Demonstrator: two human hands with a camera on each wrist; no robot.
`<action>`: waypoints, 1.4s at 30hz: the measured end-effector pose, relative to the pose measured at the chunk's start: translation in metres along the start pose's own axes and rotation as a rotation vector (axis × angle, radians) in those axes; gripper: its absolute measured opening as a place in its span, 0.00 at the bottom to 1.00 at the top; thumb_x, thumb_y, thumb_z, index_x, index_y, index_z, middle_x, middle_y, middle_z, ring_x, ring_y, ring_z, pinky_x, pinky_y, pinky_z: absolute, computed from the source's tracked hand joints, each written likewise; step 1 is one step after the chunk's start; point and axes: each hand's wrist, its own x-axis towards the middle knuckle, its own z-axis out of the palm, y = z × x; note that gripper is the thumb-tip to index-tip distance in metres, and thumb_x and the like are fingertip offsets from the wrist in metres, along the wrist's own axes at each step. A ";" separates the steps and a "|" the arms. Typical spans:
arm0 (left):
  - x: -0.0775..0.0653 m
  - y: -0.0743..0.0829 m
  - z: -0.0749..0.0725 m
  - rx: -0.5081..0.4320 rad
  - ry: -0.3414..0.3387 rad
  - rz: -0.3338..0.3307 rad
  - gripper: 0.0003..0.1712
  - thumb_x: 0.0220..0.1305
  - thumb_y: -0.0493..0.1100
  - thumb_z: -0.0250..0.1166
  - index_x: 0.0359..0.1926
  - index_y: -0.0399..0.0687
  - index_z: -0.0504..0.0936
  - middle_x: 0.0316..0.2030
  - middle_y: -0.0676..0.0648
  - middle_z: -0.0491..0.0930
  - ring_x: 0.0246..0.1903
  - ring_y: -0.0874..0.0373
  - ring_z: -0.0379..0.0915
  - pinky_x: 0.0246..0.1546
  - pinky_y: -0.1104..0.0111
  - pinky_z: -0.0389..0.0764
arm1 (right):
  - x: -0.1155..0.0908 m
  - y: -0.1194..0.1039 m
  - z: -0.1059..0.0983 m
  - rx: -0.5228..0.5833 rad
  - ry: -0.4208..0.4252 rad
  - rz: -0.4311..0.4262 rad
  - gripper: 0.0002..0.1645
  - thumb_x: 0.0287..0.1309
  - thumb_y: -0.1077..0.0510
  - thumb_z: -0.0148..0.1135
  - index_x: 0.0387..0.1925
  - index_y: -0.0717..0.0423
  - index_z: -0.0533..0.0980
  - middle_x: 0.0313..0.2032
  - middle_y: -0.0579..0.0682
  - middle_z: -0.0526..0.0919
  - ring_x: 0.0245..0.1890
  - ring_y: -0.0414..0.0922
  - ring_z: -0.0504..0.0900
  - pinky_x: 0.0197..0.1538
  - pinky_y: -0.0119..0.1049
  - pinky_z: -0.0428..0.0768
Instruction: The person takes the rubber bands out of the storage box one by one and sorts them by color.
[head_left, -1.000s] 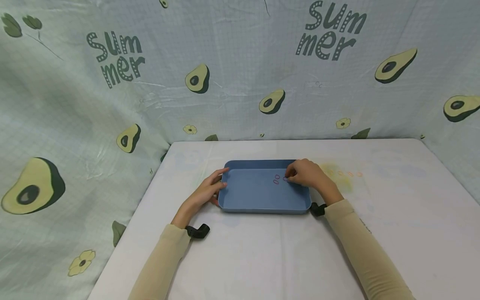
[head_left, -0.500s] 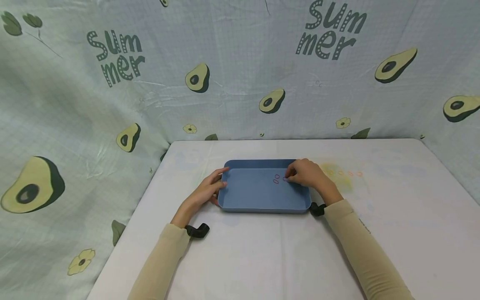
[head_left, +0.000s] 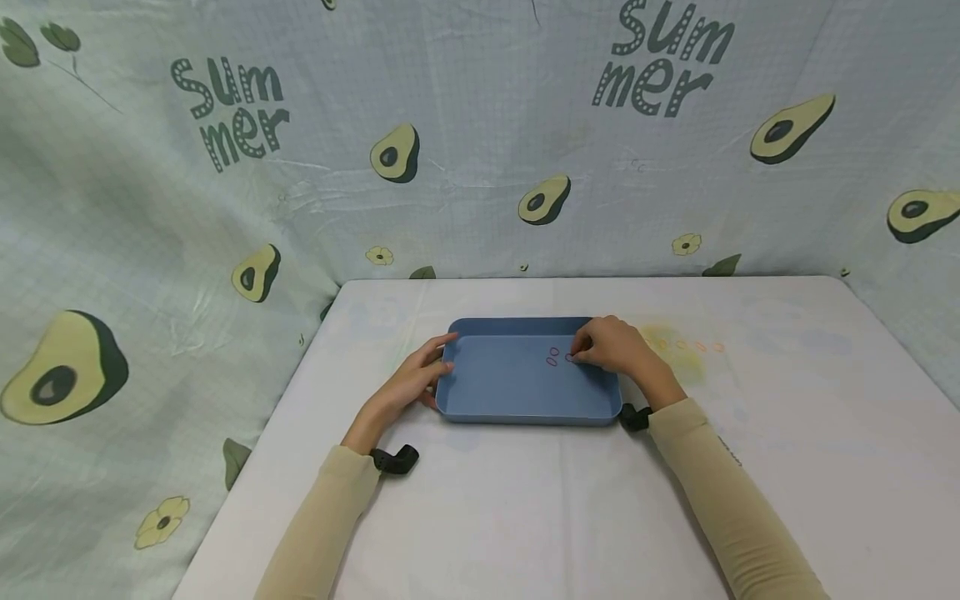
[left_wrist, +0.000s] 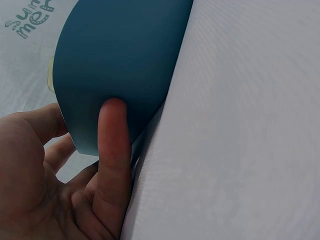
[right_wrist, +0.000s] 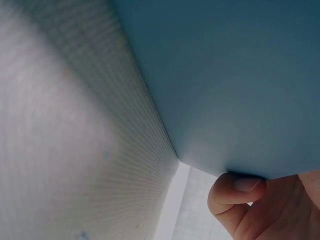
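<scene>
Very little had changed since the frame half a second earlier: the whole scene sat a touch higher in the head view, cloth and table together, while hands, tray and rings kept their places relative to one another. The blue tray [head_left: 510, 383] lay flat on the white table [head_left: 480, 517], its long sides running left to right. The left hand [head_left: 412, 379] held the tray's left end just as before, its fingers clamped on the wall; the left wrist view showed one finger straight against the outer face and others round the far edge. The right hand [head_left: 611, 343] was bent over the right part of the tray, equally unmoved, with thumb and fingers brought together at the third red ring [head_left: 566, 357]. That ring was tiny and partly covered, but the tips looked pinched on its right side. Left of it, on the tray floor, the far red ring [head_left: 554, 356] and the near red ring [head_left: 551, 366] lay close to each other, exactly where they had been. Right of the tray, beyond the right forearm, a row of orange loops [head_left: 700, 346] showed on the table, unchanged too. The avocado-print cloth [head_left: 480, 125] hung behind the table's far edge.
</scene>
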 end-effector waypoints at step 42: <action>0.000 0.001 0.001 0.015 0.013 -0.006 0.35 0.78 0.47 0.56 0.81 0.68 0.58 0.82 0.41 0.50 0.46 0.47 0.82 0.24 0.61 0.85 | 0.001 0.000 0.002 -0.049 -0.028 0.025 0.07 0.66 0.55 0.69 0.37 0.52 0.88 0.32 0.48 0.88 0.26 0.42 0.79 0.28 0.34 0.75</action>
